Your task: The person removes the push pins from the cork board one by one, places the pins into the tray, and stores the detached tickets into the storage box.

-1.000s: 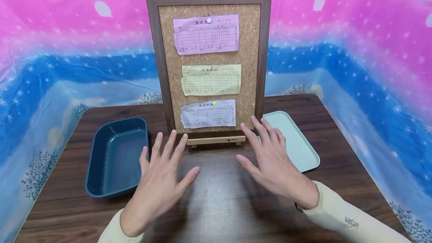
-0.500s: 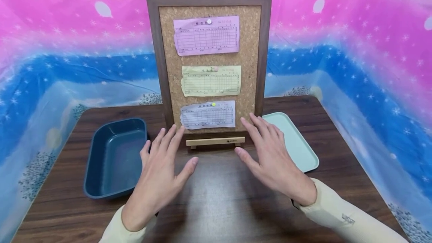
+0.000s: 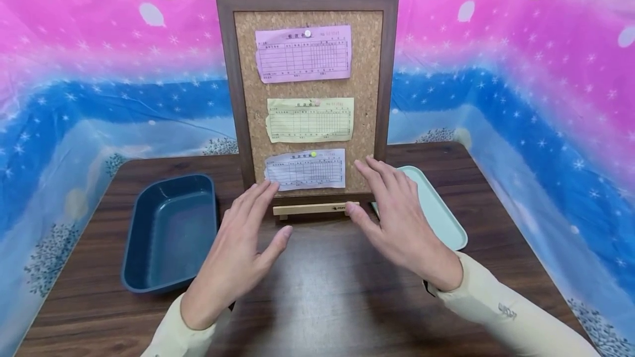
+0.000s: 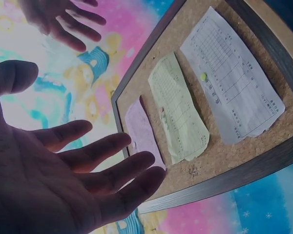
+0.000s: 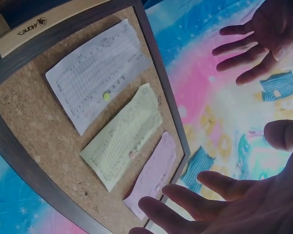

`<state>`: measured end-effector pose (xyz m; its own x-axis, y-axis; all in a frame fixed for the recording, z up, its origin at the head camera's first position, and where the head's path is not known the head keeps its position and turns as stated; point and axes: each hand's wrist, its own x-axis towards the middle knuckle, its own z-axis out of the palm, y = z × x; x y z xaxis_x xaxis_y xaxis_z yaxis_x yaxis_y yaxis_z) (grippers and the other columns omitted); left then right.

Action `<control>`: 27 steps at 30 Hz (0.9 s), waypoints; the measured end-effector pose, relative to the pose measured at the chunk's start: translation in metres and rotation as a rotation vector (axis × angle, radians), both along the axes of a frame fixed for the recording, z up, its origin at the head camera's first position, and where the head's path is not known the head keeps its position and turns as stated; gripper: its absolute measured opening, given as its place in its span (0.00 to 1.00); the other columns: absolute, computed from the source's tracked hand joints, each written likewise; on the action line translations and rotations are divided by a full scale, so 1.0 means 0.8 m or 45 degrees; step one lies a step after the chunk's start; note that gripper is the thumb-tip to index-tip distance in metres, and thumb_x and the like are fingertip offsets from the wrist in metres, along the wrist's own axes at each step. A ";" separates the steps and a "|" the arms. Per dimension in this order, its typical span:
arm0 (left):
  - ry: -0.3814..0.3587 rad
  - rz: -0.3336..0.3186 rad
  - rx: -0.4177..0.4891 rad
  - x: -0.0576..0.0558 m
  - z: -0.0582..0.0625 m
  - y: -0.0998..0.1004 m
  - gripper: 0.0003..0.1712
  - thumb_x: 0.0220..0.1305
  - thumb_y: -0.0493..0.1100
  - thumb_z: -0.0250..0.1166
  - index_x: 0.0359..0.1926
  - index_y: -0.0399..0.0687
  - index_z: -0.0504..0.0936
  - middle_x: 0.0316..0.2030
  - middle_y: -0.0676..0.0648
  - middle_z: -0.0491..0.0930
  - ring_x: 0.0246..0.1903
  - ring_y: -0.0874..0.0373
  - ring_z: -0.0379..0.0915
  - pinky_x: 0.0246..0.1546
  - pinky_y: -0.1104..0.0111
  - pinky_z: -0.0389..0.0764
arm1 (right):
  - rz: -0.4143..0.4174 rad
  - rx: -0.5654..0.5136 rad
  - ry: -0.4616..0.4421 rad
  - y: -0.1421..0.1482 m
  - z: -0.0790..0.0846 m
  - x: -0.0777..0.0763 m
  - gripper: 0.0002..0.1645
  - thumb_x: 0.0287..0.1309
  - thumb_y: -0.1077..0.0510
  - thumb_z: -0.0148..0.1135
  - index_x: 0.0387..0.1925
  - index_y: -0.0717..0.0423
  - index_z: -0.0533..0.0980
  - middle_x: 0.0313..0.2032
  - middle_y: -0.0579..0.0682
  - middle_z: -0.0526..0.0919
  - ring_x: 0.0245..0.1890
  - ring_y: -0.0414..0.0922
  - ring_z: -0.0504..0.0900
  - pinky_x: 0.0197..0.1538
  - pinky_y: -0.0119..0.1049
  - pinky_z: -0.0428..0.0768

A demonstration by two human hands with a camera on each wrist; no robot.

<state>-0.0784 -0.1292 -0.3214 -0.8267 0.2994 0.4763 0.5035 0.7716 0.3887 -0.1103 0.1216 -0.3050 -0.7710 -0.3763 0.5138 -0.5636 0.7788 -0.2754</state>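
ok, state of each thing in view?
Left hand: extended, gripping nothing
Right hand: extended, gripping nothing
Top slip: pinned, left edge ragged
Middle slip: pinned, left edge ragged
Bottom slip: pinned, left edge ragged
Corkboard: standing on wooden stand
Blue bin: upright, uncovered
Green tray: flat, partly hidden

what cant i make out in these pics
Head view: part of the pale green tray, behind the right hand.
Head view: part of the navy basin, behind the left hand.
Right wrist view: most of the right little finger, cut by the bottom edge.
Head view: fine print on the yellow receipt, too small to read.
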 end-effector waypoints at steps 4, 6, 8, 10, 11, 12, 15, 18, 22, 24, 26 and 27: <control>0.038 -0.027 0.013 -0.002 0.002 -0.001 0.34 0.57 0.58 0.51 0.63 0.57 0.53 0.60 0.54 0.55 0.59 0.57 0.49 0.51 0.52 0.56 | -0.012 -0.012 0.017 -0.002 0.005 -0.003 0.35 0.54 0.38 0.45 0.62 0.44 0.54 0.60 0.47 0.56 0.57 0.47 0.54 0.50 0.50 0.52; 0.063 -0.034 0.026 -0.004 0.005 -0.002 0.33 0.57 0.56 0.52 0.62 0.55 0.55 0.58 0.53 0.58 0.57 0.57 0.52 0.51 0.57 0.58 | -0.022 -0.023 0.040 -0.003 0.008 -0.006 0.35 0.54 0.39 0.45 0.62 0.46 0.55 0.59 0.49 0.58 0.56 0.48 0.55 0.48 0.50 0.54; 0.085 -0.027 0.049 -0.007 0.009 -0.004 0.32 0.57 0.55 0.52 0.62 0.53 0.57 0.56 0.52 0.61 0.54 0.58 0.55 0.49 0.61 0.60 | -0.033 -0.035 0.063 -0.005 0.013 -0.009 0.35 0.53 0.39 0.46 0.61 0.46 0.56 0.58 0.51 0.59 0.55 0.50 0.56 0.46 0.51 0.54; 0.092 -0.014 0.076 -0.012 0.014 -0.006 0.31 0.57 0.54 0.53 0.60 0.51 0.59 0.53 0.52 0.63 0.49 0.59 0.59 0.45 0.63 0.63 | -0.040 -0.050 0.075 -0.007 0.017 -0.013 0.35 0.53 0.39 0.46 0.61 0.47 0.56 0.58 0.51 0.60 0.54 0.50 0.56 0.45 0.51 0.55; 0.087 -0.007 0.089 -0.014 0.015 -0.008 0.31 0.57 0.54 0.53 0.60 0.50 0.59 0.53 0.52 0.64 0.49 0.58 0.59 0.44 0.63 0.63 | -0.045 -0.056 0.081 -0.008 0.018 -0.015 0.35 0.53 0.39 0.46 0.61 0.47 0.57 0.58 0.51 0.60 0.54 0.50 0.56 0.45 0.50 0.55; 0.080 -0.001 0.102 -0.016 0.017 -0.010 0.31 0.57 0.54 0.53 0.60 0.50 0.60 0.53 0.52 0.64 0.47 0.59 0.60 0.43 0.63 0.64 | -0.047 -0.062 0.083 -0.009 0.020 -0.017 0.35 0.53 0.39 0.47 0.61 0.47 0.57 0.57 0.51 0.60 0.54 0.50 0.57 0.45 0.50 0.55; 0.056 0.003 0.126 -0.022 0.023 -0.014 0.30 0.57 0.54 0.53 0.59 0.50 0.61 0.51 0.51 0.65 0.41 0.60 0.61 0.38 0.64 0.64 | -0.052 -0.077 0.098 -0.009 0.026 -0.022 0.35 0.52 0.40 0.49 0.60 0.48 0.58 0.57 0.51 0.61 0.53 0.50 0.58 0.44 0.50 0.56; 0.055 0.004 0.156 -0.025 0.027 -0.016 0.29 0.57 0.53 0.53 0.58 0.50 0.61 0.48 0.52 0.66 0.39 0.61 0.61 0.36 0.65 0.64 | -0.049 -0.082 0.110 -0.010 0.031 -0.028 0.35 0.50 0.41 0.51 0.59 0.48 0.59 0.56 0.50 0.62 0.52 0.49 0.60 0.43 0.49 0.58; 0.087 0.002 0.204 -0.028 0.034 -0.018 0.27 0.56 0.48 0.56 0.57 0.49 0.63 0.46 0.52 0.68 0.39 0.61 0.62 0.37 0.66 0.66 | -0.027 -0.108 0.125 -0.010 0.037 -0.033 0.34 0.49 0.43 0.54 0.58 0.48 0.61 0.54 0.49 0.64 0.50 0.48 0.62 0.43 0.47 0.59; 0.099 0.000 0.227 -0.028 0.037 -0.019 0.26 0.56 0.46 0.57 0.56 0.49 0.64 0.45 0.51 0.68 0.39 0.61 0.63 0.38 0.65 0.67 | -0.019 -0.123 0.135 -0.011 0.040 -0.036 0.34 0.48 0.44 0.55 0.57 0.49 0.62 0.53 0.49 0.65 0.49 0.48 0.62 0.44 0.46 0.60; 0.109 0.003 0.247 -0.029 0.039 -0.020 0.25 0.56 0.45 0.56 0.55 0.49 0.64 0.44 0.51 0.68 0.38 0.61 0.63 0.38 0.65 0.67 | -0.018 -0.129 0.143 -0.012 0.042 -0.037 0.33 0.47 0.44 0.57 0.56 0.50 0.63 0.52 0.49 0.66 0.49 0.48 0.62 0.45 0.45 0.60; 0.112 0.006 0.254 -0.029 0.041 -0.020 0.25 0.56 0.45 0.56 0.55 0.49 0.64 0.44 0.51 0.68 0.38 0.61 0.64 0.38 0.65 0.68 | -0.021 -0.129 0.147 -0.012 0.043 -0.038 0.33 0.47 0.44 0.57 0.56 0.50 0.63 0.52 0.49 0.66 0.49 0.48 0.62 0.45 0.45 0.60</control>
<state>-0.1016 -0.1454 -0.2889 -0.7806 0.1884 0.5960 0.5388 0.6862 0.4887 -0.1409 0.1116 -0.2703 -0.7102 -0.3061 0.6340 -0.5837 0.7596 -0.2871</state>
